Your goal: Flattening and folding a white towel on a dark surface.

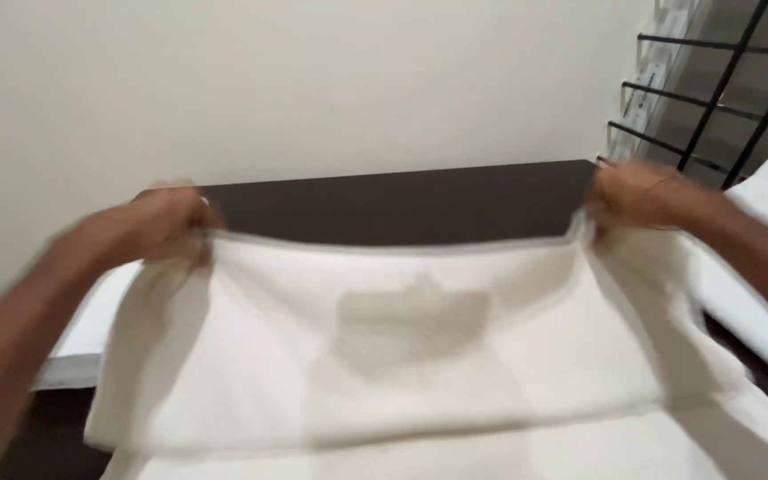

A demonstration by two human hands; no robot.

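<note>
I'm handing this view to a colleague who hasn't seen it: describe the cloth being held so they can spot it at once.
Start at the dark brown table against the cream wall. Stretched above it between the left hand and right hand, each with a grip on a top corner, is the white towel. Unlike the other white cloths lying at the sides, it is held up and has a grey crest-like patch at its centre.

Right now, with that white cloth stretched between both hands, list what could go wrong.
1. The left hand and right hand each pinch only a top corner of the white cloth; if either grip slips, that side would likely drop and crumple.
2. The cloth's lower edge already rests on the white fabric beneath, so it may fold unevenly.
3. The right hand is close to the black metal grille; a wide swing might snag the cloth there.
</note>
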